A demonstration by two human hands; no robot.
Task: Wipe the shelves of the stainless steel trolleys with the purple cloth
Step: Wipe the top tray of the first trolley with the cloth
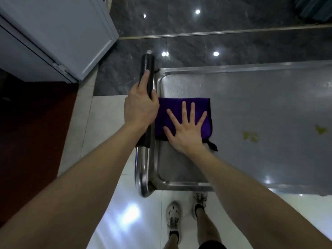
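A stainless steel trolley's top shelf (pixel 251 97) fills the middle and right of the view. A folded purple cloth (pixel 172 106) lies flat on the shelf's left end, next to the rim. My right hand (pixel 186 126) presses on the cloth with its fingers spread and straight. My left hand (pixel 140 105) grips the black padded handle (pixel 147 67) of the trolley, fingers wrapped round it. Two yellowish stains (pixel 250 136) mark the shelf to the right of the cloth.
A white cabinet (pixel 53 33) stands at the upper left, close to the handle's far end. Dark marble floor (pixel 215 18) lies beyond the trolley, pale glossy tiles (pixel 111 203) beneath it. A dark red area (pixel 32 141) is at the left. My feet (pixel 185 211) stand by the trolley's near edge.
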